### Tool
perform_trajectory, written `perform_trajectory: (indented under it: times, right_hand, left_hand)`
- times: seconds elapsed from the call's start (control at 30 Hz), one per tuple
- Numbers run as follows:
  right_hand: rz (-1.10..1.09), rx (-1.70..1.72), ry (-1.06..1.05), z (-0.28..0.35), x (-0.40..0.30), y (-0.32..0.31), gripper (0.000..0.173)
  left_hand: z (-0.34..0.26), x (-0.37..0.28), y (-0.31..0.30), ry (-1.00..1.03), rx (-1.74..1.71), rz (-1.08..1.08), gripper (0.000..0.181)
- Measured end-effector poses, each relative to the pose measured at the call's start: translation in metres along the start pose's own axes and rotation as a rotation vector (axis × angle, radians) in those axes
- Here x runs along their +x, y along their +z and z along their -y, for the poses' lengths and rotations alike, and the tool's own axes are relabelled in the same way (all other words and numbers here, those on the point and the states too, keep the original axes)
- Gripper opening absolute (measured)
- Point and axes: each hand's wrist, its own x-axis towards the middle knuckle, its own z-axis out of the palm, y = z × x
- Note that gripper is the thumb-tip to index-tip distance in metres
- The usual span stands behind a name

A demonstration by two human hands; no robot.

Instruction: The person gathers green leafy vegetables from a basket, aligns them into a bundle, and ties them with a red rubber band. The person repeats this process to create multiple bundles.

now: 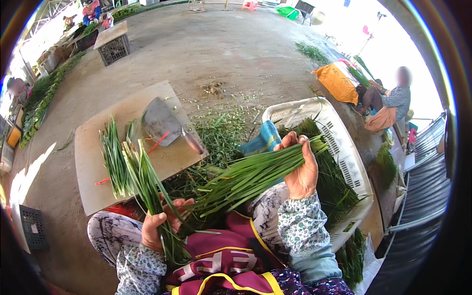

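My left hand (162, 223) holds a loose bunch of long flat green leaves (145, 177), which look like garlic chives, with their pale ends pointing up over the board. In my right hand (302, 169) is a larger bunch of the same leaves (250, 169), gripped near its cut end, its tips hanging toward my left hand. A separate bunch (112, 158) lies on the pale board (92, 129). Beside it a wide-bladed cleaver (160, 120) rests flat, with a red tie (158, 143) across the lower edge of its blade.
A white plastic basket (346, 151) of greens stands at my right. Leaf trimmings (221, 136) cover the ground beyond my knees. A person (394, 99) sits at the right near an orange sack (335, 83). Another person (20, 90) is at the far left, beside piled greens (44, 96).
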Motion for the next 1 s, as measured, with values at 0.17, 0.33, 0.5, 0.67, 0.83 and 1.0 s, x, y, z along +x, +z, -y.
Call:
perform_trajectory:
  times: [0.17,0.33,0.5,0.67,0.83,1.0]
  right_hand:
    - [-0.130,-1.132,-0.175,-0.010,-0.008,-0.005,0.009]
    - [-0.083,-0.827,-0.084,-0.020,-0.018,0.023,0.012]
    - [-0.028,-1.164,0.187,-0.034,-0.019,0.048,0.018]
    - [0.220,-1.179,0.176,-0.070,-0.002,0.054,0.023]
    - [0.267,-1.320,0.166,-0.091,0.017,0.034,0.017]
    - [0.027,-1.314,0.087,-0.065,0.019,0.027,0.004]
  left_hand:
    - [-0.007,0.003,0.002,0.001,0.152,0.012,0.053]
    - [-0.007,-0.001,0.015,-0.142,0.267,-0.022,0.068]
    - [-0.010,-0.002,0.023,-0.321,0.391,0.011,0.073]
    - [-0.004,-0.001,0.031,-0.364,0.502,0.073,0.060]
    - [0.001,-0.006,0.031,-0.318,0.524,0.059,0.047]
    - [-0.007,-0.004,0.030,-0.372,0.527,0.003,0.041]
